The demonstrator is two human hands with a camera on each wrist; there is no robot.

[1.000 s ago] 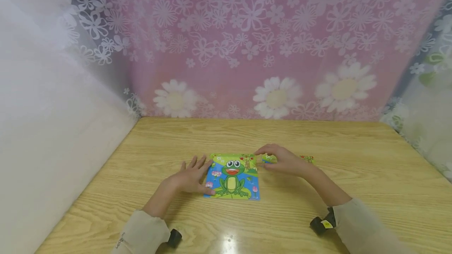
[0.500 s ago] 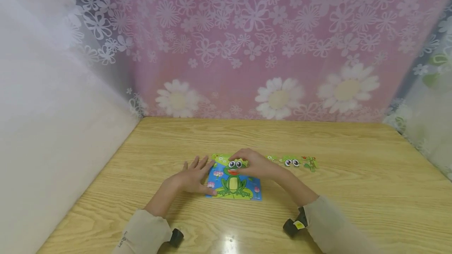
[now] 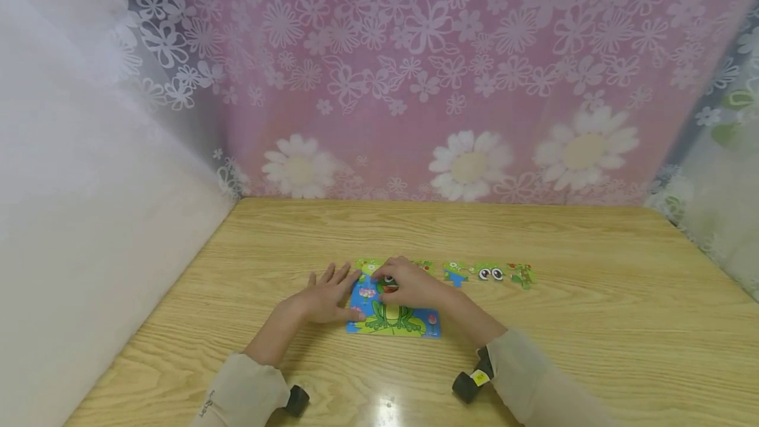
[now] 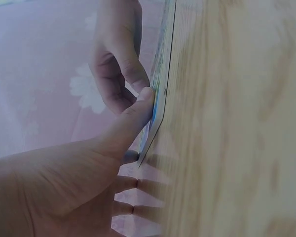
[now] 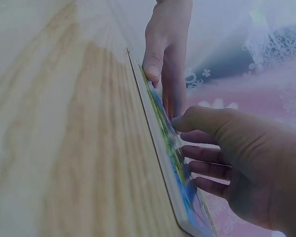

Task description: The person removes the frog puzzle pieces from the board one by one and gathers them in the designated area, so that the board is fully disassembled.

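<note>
Both hands at a frog puzzle, just below the centre of the frame.

The left hand [image 3: 323, 302] lies spread at the left edge of the puzzle [image 3: 393, 323], its thumb on the lower left corner. The right hand [image 3: 410, 286] covers the frog's upper part, fingers bent and touching the picture; they hide the spot, so I cannot tell whether they pinch a piece. Right of centre, three loose pieces lie in a row on the table [image 3: 593, 302]: a flower piece [image 3: 455, 273], an eye piece [image 3: 490, 273] and a tree piece [image 3: 522, 275]. A pink flowered curtain [image 3: 367, 78] fills the top of the frame.
</note>
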